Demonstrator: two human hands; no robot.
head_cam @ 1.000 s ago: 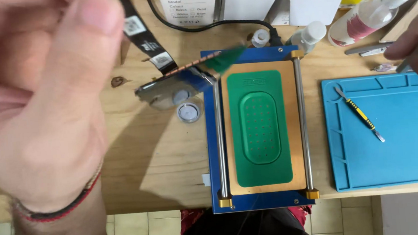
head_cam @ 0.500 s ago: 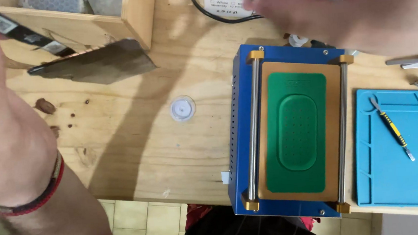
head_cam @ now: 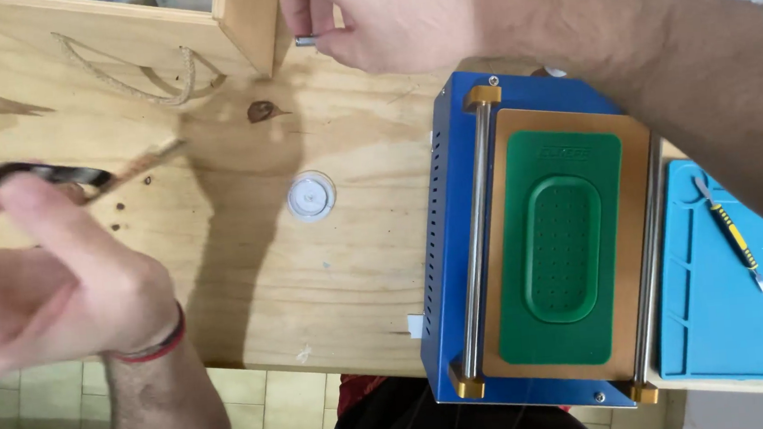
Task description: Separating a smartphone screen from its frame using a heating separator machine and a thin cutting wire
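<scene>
At the near left, the left hand (head_cam: 52, 295) is blurred, fingers drawn together around a dark, thin object (head_cam: 29, 174) with a pale strip trailing right; a red-and-black band circles the wrist. What exactly it pinches I cannot tell. The wooden table (head_cam: 314, 283) carries a small round clear cap (head_cam: 311, 195) sitting alone near the middle. At the far edge, by a wooden box corner (head_cam: 248, 21), the right hand (head_cam: 384, 14) pinches a small silvery metal piece (head_cam: 306, 40) between thumb and fingertip, just above the tabletop. Right of that stands a blue machine (head_cam: 444, 264) with brass-ended rails and a green perforated pad (head_cam: 561, 246). Farthest right lies a blue mat (head_cam: 725, 314) with a yellow-and-black tool (head_cam: 730, 234). No labelled packages show now; half a second ago a white labelled box stood at the far edge, and the right hand hovered over the machine.
</scene>
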